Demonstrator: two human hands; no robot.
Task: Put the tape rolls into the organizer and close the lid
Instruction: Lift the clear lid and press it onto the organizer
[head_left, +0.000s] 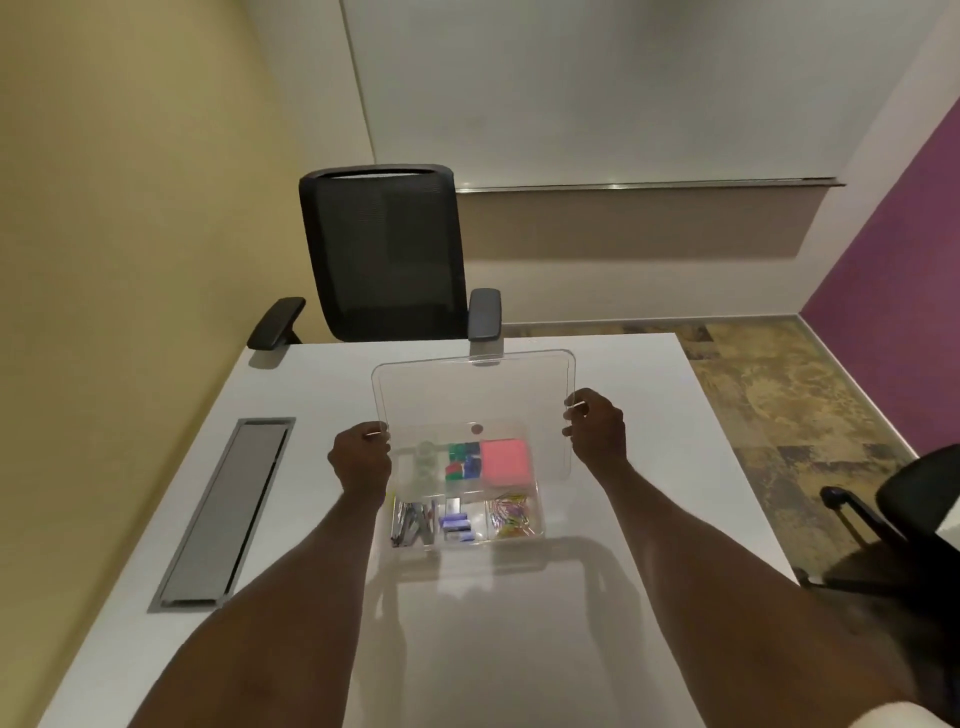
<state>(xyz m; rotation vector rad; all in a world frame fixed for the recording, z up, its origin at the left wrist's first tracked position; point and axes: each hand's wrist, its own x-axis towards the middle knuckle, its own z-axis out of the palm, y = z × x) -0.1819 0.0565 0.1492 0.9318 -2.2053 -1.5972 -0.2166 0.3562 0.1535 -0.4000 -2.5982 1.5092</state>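
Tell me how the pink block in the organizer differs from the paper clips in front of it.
The pink block is one solid, single-coloured slab; the loose multicoloured paper clips are many thin pieces in a heap. The block sits under the raised clear lid; the clips lie uncovered. Both occupy right-hand compartments of the clear plastic organizer.

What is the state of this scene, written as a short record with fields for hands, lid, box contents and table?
left hand: grips the left edge of the lid
right hand: grips the right edge of the lid
lid: clear, held tilted above the box, not yet closed
box: clear, with compartments, on the table
contents: tape rolls, pink pad, coloured paper clips
table: white, with a grey cable cover
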